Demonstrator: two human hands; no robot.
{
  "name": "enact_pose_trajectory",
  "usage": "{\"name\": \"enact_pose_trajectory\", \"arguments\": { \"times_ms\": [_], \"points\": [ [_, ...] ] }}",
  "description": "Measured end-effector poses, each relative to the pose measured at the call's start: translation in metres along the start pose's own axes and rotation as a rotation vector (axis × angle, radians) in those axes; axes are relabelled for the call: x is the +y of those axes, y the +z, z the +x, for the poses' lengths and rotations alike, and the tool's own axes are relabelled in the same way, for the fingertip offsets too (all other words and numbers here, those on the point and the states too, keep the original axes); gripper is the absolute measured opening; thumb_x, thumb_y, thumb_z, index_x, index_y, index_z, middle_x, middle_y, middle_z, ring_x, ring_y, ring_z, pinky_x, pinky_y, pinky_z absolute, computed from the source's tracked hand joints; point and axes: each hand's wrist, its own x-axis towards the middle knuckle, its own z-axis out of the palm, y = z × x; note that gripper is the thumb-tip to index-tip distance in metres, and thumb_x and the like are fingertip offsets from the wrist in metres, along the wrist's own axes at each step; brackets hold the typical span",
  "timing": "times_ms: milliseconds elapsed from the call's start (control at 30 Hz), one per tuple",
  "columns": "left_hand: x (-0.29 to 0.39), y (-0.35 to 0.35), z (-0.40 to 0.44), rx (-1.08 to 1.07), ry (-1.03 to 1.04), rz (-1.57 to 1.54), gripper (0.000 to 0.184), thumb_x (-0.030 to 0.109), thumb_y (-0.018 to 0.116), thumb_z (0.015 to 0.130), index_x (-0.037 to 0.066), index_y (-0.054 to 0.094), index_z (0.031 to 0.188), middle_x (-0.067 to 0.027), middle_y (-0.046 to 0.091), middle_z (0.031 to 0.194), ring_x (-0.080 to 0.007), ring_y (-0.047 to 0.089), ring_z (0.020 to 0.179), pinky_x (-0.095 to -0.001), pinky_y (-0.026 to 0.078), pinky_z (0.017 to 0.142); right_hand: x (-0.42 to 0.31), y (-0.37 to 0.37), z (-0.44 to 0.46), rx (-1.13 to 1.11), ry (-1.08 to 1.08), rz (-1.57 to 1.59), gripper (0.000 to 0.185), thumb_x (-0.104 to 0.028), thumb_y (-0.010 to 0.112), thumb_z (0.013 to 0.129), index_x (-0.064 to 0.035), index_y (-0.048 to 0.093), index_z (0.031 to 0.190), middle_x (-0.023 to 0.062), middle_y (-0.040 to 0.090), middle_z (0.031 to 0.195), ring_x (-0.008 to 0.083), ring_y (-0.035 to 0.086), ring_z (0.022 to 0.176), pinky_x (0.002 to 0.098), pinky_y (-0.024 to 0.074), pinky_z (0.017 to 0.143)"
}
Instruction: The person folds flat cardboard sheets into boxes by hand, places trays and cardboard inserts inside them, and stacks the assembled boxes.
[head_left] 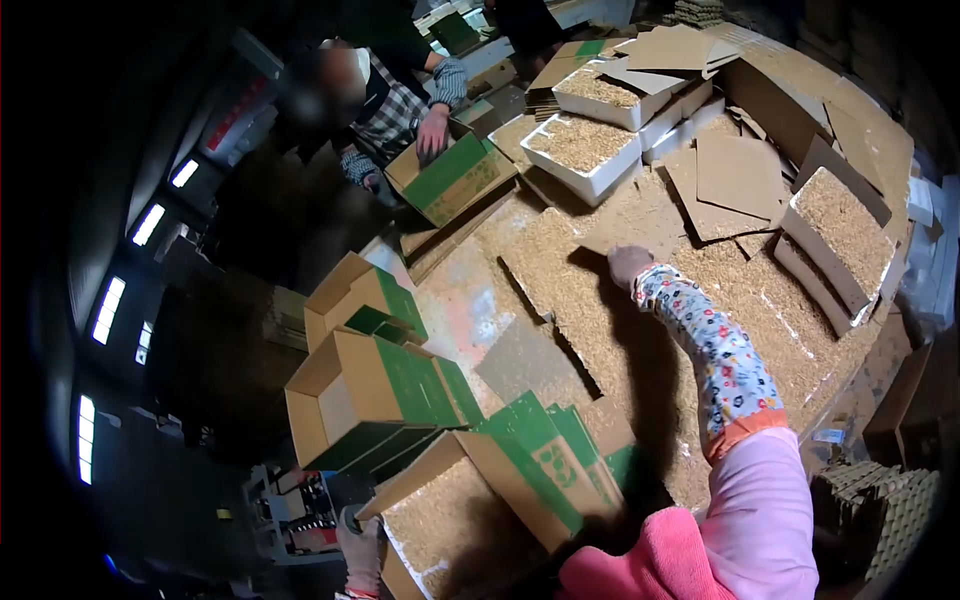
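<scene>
My right hand [630, 266], in a light glove, reaches out over the table. Its fingers are closed on the near corner of a flat cardboard sheet [640, 222] above the loose sawdust. Low in the view, my left hand [361, 552], also gloved, grips the side edge of an open cardboard box [415, 482]. Inside that box sits a white foam tray filled with sawdust [450, 510], partly in shadow. Green-printed flaps [535, 455] fold out on the box's far side.
Open green-and-brown boxes [350, 400] stand along the table's left edge. Sawdust-filled foam trays [585, 150] are at the back, another tray [840, 240] at right. Cardboard sheets [738, 178] lie between. Across the table, a person's hand [433, 130] touches a box [450, 182].
</scene>
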Motion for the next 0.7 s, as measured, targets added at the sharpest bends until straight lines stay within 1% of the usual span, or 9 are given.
{"name": "enact_pose_trajectory", "arguments": {
  "times_ms": [100, 233, 300, 367, 433, 467, 533, 567, 700],
  "points": [
    [-0.033, 0.005, 0.013, 0.004, 0.159, -0.113, 0.02, 0.004, 0.061, 0.072, -0.004, 0.059, 0.091, -0.0105, 0.062, 0.08, -0.0215, 0.059, 0.074, -0.0308, 0.046, 0.074, -0.052, -0.036, -0.067, 0.184, -0.247, 0.141, 0.031, -0.02, 0.054, 0.081, -0.0178, 0.061, 0.111, 0.0187, 0.061, 0.103, 0.0346, 0.057, 0.1, 0.0429, 0.0442, 0.088],
    [0.0, 0.017, 0.024, -0.03, 0.366, -0.06, 0.025, 0.015, 0.062, 0.076, -0.003, 0.059, 0.093, -0.0205, 0.063, 0.087, -0.0358, 0.061, 0.083, -0.038, 0.046, 0.075, -0.122, -0.088, -0.135, 0.403, -0.353, -0.057, 0.018, -0.026, 0.058, 0.078, -0.0154, 0.068, 0.089, 0.0154, 0.064, 0.08, 0.0339, 0.061, 0.079, 0.0453, 0.0476, 0.071],
    [0.012, 0.018, 0.029, -0.101, 0.381, -0.11, 0.027, 0.017, 0.065, 0.076, -0.003, 0.059, 0.094, -0.0192, 0.064, 0.085, -0.0325, 0.061, 0.082, -0.0372, 0.046, 0.075, -0.136, -0.078, -0.153, 0.066, -0.248, -0.04, 0.019, -0.026, 0.06, 0.073, -0.0115, 0.069, 0.082, 0.0161, 0.064, 0.079, 0.0348, 0.061, 0.08, 0.0432, 0.0481, 0.072],
    [-0.004, 0.019, 0.043, -0.227, 0.268, -0.225, 0.03, 0.018, 0.066, 0.076, -0.003, 0.058, 0.096, -0.0189, 0.064, 0.089, -0.0309, 0.061, 0.085, -0.0356, 0.046, 0.077, -0.123, -0.054, -0.146, 0.039, -0.265, 0.013, 0.022, -0.026, 0.06, 0.073, -0.0104, 0.068, 0.086, 0.0155, 0.065, 0.083, 0.0338, 0.062, 0.08, 0.0421, 0.0483, 0.073],
    [-0.013, 0.008, 0.049, -0.215, 0.3, -0.342, 0.032, 0.019, 0.066, 0.076, -0.001, 0.057, 0.099, -0.0187, 0.062, 0.096, -0.0307, 0.059, 0.09, -0.035, 0.045, 0.081, -0.143, -0.074, -0.171, 0.503, -0.29, 0.014, 0.02, -0.015, 0.055, 0.08, -0.0088, 0.066, 0.095, 0.0162, 0.065, 0.092, 0.0328, 0.063, 0.084, 0.0416, 0.0496, 0.075],
    [-0.018, 0.001, 0.052, -0.216, 0.321, -0.386, 0.033, 0.02, 0.066, 0.076, -0.001, 0.057, 0.101, -0.0187, 0.061, 0.099, -0.0306, 0.058, 0.093, -0.0347, 0.045, 0.083, -0.157, -0.095, -0.196, 0.858, -0.52, 0.006, 0.021, -0.013, 0.051, 0.085, -0.0111, 0.063, 0.101, 0.0159, 0.064, 0.095, 0.0329, 0.062, 0.083, 0.041, 0.0495, 0.075],
    [-0.015, -0.03, 0.04, 0.018, 0.475, -0.27, 0.041, 0.022, 0.066, 0.077, 0.002, 0.053, 0.11, -0.0182, 0.055, 0.109, -0.0321, 0.052, 0.103, -0.037, 0.041, 0.091, -0.192, -0.138, -0.24, 1.144, -0.487, 0.289, 0.015, -0.016, 0.05, 0.089, -0.0087, 0.062, 0.093, 0.0189, 0.062, 0.089, 0.0323, 0.062, 0.079, 0.0369, 0.0496, 0.069],
    [0.002, -0.051, 0.028, 0.147, 0.586, -0.214, 0.042, 0.021, 0.065, 0.077, 0.002, 0.052, 0.112, -0.0186, 0.054, 0.11, -0.0334, 0.049, 0.105, -0.0386, 0.04, 0.092, -0.201, -0.166, -0.261, 1.126, -0.314, 0.262, 0.014, -0.015, 0.053, 0.089, -0.0069, 0.062, 0.096, 0.0184, 0.063, 0.085, 0.0269, 0.064, 0.075, 0.0329, 0.049, 0.067],
    [0.048, -0.091, -0.015, 0.424, 0.937, -0.05, 0.045, 0.007, 0.064, 0.075, 0.0, 0.047, 0.117, -0.0174, 0.048, 0.118, -0.0329, 0.045, 0.111, -0.0395, 0.038, 0.094, -0.223, -0.179, -0.307, 1.108, -0.417, 0.704, 0.017, -0.007, 0.052, 0.088, 0.0033, 0.059, 0.1, 0.0078, 0.064, 0.088, 0.013, 0.059, 0.079, 0.0245, 0.0473, 0.072]
  ]
}}
